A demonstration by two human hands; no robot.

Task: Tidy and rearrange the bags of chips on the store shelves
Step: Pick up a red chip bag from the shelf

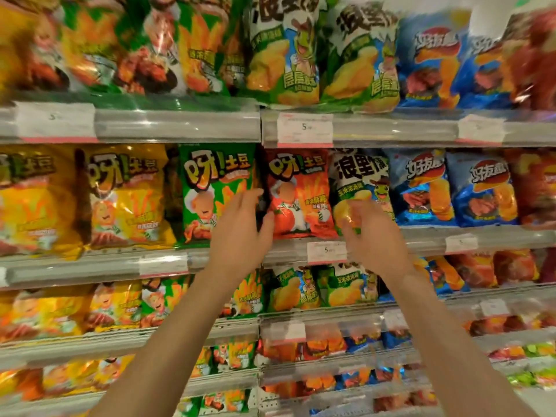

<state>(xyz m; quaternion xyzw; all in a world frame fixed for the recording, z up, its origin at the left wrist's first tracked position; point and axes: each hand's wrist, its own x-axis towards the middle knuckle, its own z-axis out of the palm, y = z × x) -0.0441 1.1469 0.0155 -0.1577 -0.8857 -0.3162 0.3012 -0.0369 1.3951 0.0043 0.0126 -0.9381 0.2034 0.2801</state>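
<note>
While green bag [216, 191] flanks it, both hands frame red bag [301, 194].

Dark gap [261, 203] beside left grip [240, 233], between green bag [210, 188] and red bag [301, 194]; neighbouring bags packed tight.

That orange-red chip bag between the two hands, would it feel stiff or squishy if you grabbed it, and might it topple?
The orange-red chip bag looks puffed, so it probably feels light and yields under pressure. Its glossy film shows glare, so it may be slippery. It stands upright on the shelf edge, so a push could tip it.
</note>
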